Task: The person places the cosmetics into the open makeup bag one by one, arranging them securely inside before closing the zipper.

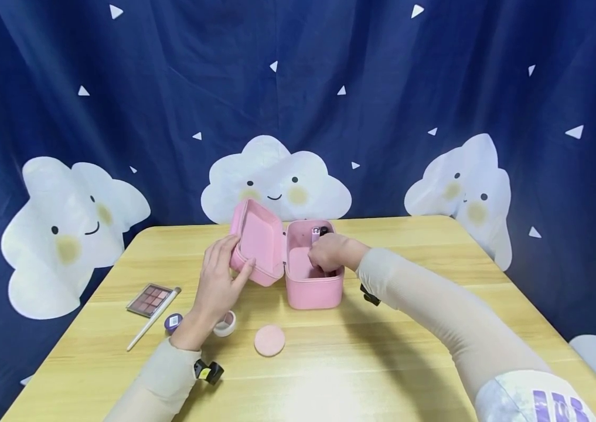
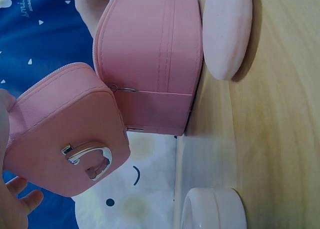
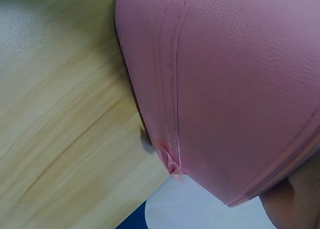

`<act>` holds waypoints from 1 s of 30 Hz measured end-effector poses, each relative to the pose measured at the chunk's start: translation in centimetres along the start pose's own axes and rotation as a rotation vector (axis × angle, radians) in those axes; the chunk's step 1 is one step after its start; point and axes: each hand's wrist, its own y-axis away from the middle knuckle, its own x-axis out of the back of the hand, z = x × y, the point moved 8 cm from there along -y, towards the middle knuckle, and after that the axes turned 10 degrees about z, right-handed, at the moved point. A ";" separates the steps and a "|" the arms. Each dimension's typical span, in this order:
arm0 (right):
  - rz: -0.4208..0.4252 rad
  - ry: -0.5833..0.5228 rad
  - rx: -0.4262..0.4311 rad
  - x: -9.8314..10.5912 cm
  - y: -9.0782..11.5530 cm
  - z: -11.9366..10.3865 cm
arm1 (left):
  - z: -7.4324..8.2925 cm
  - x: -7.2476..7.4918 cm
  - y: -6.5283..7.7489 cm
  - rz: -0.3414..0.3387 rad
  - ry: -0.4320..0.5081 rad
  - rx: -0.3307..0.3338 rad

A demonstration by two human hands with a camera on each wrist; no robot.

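A pink zip-up cosmetic case [image 1: 314, 294] stands on the table with its lid [image 1: 261, 237] swung over to the left. My left hand [image 1: 218, 281] holds that lid by its edge, thumb at the near side and fingers at the far left. The left wrist view shows the outside of the lid [image 2: 65, 134] with a silver-trimmed handle [image 2: 92, 159]. My right hand [image 1: 331, 252] reaches down into the case body, its fingertips hidden, so what it grips cannot be made out. Behind that hand, a tube with a silvery top [image 1: 316, 234] and a black-topped item [image 1: 324, 231] stand inside.
Left on the table lie an eyeshadow palette [image 1: 149, 300], a slim white stick [image 1: 152, 321] and a purple-blue round jar [image 1: 173, 322]. Nearer the middle are a white round container [image 1: 225, 324] and a pink round puff [image 1: 269, 340]. A dark blue curtain [image 1: 308, 111] hangs behind.
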 end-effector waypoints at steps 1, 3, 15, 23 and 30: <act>-0.001 -0.005 -0.004 0.1 0.1 0.1 | 0.0 0.0 0.0 -0.001 -0.001 0.001; 0.003 -0.018 -0.006 0.2 0.2 0.2 | 0.0 0.1 -0.1 0.000 0.000 -0.001; 0.167 -0.176 -0.008 1.7 1.1 0.8 | 0.0 0.2 0.0 0.010 -0.001 -0.003; 0.404 -0.301 0.009 4.2 3.5 1.2 | -0.1 0.1 0.0 0.005 -0.008 -0.008; 0.668 -0.379 0.008 5.8 6.6 1.2 | 0.0 0.1 0.0 0.016 0.005 -0.011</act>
